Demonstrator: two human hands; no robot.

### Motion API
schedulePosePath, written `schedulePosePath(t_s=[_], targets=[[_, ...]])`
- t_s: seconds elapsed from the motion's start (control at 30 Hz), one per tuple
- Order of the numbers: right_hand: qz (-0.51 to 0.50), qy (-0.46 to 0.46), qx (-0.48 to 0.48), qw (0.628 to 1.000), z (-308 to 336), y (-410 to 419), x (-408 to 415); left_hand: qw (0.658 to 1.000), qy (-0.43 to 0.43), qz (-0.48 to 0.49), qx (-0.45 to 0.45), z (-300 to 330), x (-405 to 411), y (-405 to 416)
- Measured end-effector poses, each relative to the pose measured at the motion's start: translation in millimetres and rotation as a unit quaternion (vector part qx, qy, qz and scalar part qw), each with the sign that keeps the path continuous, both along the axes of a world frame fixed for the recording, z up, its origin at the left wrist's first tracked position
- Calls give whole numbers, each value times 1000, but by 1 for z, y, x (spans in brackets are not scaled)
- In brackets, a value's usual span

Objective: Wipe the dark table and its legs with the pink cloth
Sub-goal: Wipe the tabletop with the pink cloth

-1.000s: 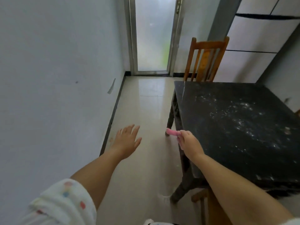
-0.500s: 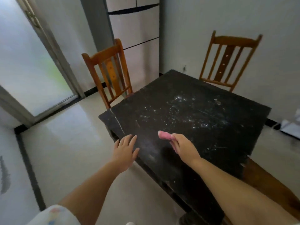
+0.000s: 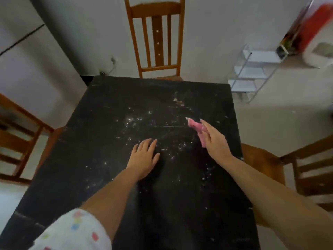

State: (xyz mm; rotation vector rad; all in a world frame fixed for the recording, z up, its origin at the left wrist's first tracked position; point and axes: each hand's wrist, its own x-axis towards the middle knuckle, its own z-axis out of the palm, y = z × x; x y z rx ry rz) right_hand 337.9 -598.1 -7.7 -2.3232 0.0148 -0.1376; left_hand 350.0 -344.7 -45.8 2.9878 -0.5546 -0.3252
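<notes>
A dark, almost black square wooden desk (image 3: 111, 177) fills the middle of the head view, its top scattered with white specks and powdery marks (image 3: 137, 121) that gather mostly around the centre. The left hand (image 3: 144, 157) lies over the desk near its middle, palm down, fingers straight and slightly spread, holding nothing; whether the palm actually touches the surface cannot be told. The right hand (image 3: 214, 139) is raised on its edge above the right part of the desk, and its fingers grip a small folded pink cloth (image 3: 197, 129), which sticks out beyond the fingertips and hangs down along the palm side. The cloth appears to be lifted clear of the desk top, above the speckled area. A white sleeve with coloured dots (image 3: 75, 231) covers the left upper arm at the bottom edge. A brown wooden slat-back chair (image 3: 156, 38) stands at the far side of the desk, another wooden chair (image 3: 16, 141) at the left side and a third (image 3: 306, 174) at the right. A white wire shelf rack (image 3: 252, 69) stands on the pale floor near the far right corner
</notes>
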Motion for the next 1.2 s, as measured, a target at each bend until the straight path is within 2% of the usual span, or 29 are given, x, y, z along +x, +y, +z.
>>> schedulePosePath(t_s=[0.13, 0.23, 0.3, 0.37, 0.43, 0.5, 0.57, 0.7, 0.77, 0.83, 0.9, 0.97, 1.03, 1.1, 1.2], targets=[[-46, 5, -26, 999, -25, -38, 86, 999, -44, -23, -6, -20, 74, -5], [-83, 16, -58, 995, -46, -60, 146, 998, -52, -14, -16, -41, 99, -2], [-87, 59, -102, 989, -60, -67, 178, 997, -72, -5, -32, -47, 102, -2], [-76, 126, -205, 968, -68, -59, 192, 997, -69, -6, -43, -51, 102, 0], [-32, 106, -245, 963, -70, -45, 187, 996, -74, -8, -48, -50, 105, 0], [18, 81, -197, 977, -76, -23, 154, 996, -68, -7, -54, -49, 107, 0], [65, 95, -149, 982, -77, 6, 98, 997, -60, -6, -55, -48, 106, 1], [185, 131, -78, 971, -71, 47, -6, 997, -49, -4, -66, -46, 108, 0], [194, 131, -10, 972, -53, 37, 5, 997, -46, -4, -66, -46, 108, 0], [124, 44, 63, 989, -35, 11, 54, 997, -49, -7, -61, -46, 108, 1], [7, 8, 13, 1000, -23, -33, 126, 997, -55, -9, -55, -47, 108, 1], [-62, 43, -88, 993, -25, -79, 193, 997, -61, -6, -48, -48, 109, 1], [-85, 104, -182, 974, -50, -112, 220, 997, -65, -5, -44, -49, 108, 1], [-84, 119, -231, 962, -72, -107, 204, 997, -67, -5, -49, -50, 108, 1], [-17, 96, -207, 973, -82, -58, 115, 996, -64, -6, -58, -47, 107, 0]])
